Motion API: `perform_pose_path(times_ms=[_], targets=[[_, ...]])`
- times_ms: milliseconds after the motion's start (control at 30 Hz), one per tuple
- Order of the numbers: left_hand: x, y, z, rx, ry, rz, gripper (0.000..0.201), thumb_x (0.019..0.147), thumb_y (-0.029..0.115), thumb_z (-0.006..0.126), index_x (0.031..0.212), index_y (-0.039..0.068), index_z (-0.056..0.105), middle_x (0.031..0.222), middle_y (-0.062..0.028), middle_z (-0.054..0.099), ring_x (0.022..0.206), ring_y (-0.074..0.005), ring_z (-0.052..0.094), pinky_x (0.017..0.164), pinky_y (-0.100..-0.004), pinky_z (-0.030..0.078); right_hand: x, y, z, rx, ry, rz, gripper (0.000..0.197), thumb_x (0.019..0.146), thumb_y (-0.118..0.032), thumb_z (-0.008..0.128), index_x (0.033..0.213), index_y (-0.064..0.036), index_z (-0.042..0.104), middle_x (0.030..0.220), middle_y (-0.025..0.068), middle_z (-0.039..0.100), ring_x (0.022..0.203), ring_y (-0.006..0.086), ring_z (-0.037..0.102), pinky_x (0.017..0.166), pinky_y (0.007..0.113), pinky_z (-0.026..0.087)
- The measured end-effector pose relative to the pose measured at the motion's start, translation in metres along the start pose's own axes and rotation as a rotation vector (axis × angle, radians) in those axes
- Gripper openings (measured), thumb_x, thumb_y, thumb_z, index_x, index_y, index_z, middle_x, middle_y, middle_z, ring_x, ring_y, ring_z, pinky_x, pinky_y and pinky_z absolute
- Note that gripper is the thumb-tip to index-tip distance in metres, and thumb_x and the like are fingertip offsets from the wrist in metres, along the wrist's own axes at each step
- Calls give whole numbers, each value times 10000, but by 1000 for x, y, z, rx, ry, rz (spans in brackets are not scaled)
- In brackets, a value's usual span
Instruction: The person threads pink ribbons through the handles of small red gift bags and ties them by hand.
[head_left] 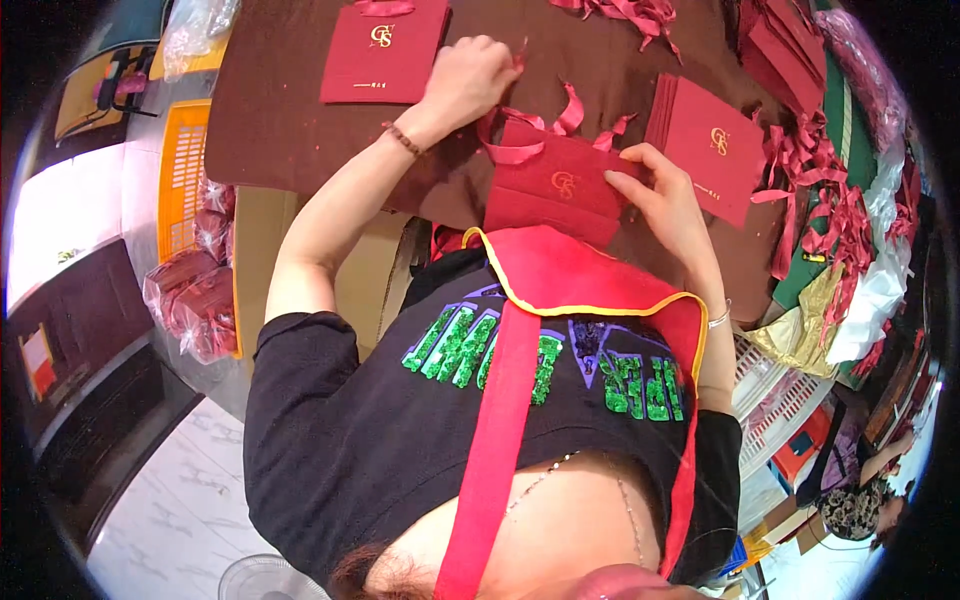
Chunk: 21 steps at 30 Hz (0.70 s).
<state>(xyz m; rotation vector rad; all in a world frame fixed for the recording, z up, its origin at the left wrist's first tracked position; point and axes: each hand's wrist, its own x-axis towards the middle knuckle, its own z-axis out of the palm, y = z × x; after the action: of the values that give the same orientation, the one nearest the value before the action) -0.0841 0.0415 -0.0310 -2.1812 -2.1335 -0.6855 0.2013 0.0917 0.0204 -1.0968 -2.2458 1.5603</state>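
1. The right edge of a red bag [545, 192] is being pinched between the thumb and fingers of the right hand [662, 190].
2. The left hand [468, 80] is being held with its fingers curled, beyond the bag's ribbon [571, 112]; whether anything is being gripped cannot be told.
3. The bag is being held at the near edge of the table [290, 140], by the apron [585, 272], between another bag [382, 60] and a bag stack [712, 160].

One fisheye view, head-worn, facing down.
It looks from close above the shirt [330, 430], taking in left hand [472, 75], right hand [660, 195], the table [275, 125] and, farther off, floor [190, 490].
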Motion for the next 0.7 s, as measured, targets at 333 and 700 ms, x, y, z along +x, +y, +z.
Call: perform_pose_path(times_ms=[333,700], targets=[[-26,4,-98,-1577,216,-441,166,849,-20,512,1004,1,566,884,-137,647,737,-167,618,641,-264,510,30,8,18,79,17,9,219,874,-156,595,1034,-8,579,819,-14,575,755,47,506,647,204,412],[-45,95,-27,-573,-129,-265,194,836,92,592,1007,9,631,919,-141,653,841,-236,640,735,-297,497,29,3,19,264,-151,222,254,907,-198,542,1098,-34,580,933,-30,599,839,39,535,696,207,443]])
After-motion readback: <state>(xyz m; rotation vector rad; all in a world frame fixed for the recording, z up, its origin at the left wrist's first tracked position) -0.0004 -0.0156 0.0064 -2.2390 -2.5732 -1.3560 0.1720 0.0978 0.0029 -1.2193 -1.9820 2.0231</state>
